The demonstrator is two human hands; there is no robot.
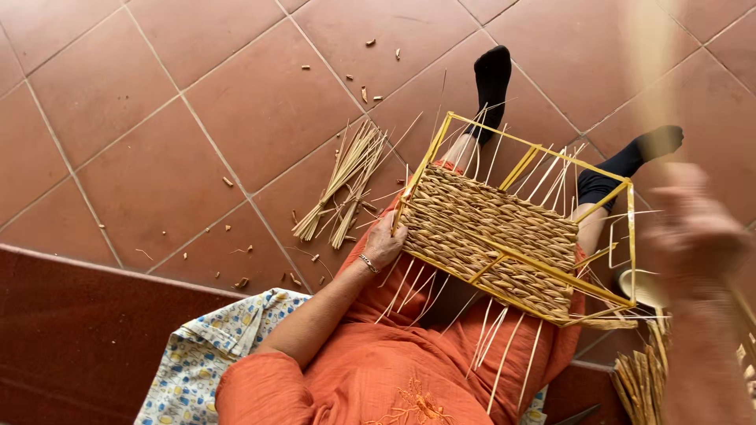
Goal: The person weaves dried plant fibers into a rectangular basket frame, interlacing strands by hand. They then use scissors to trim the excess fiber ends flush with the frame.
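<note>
Left hand [383,242] steadies woven frame [492,236] — lap.

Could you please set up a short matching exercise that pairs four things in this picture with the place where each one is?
Things:
1. woven panel in the yellow frame
2. bundle of straw stalks
3. left hand
4. patterned cloth

Places:
A. on the tiled floor, left of the frame
B. on the step, under the person's left arm
C. across the person's lap
D. gripping the left edge of the frame

Pairs: 1-C, 2-A, 3-D, 4-B
</note>
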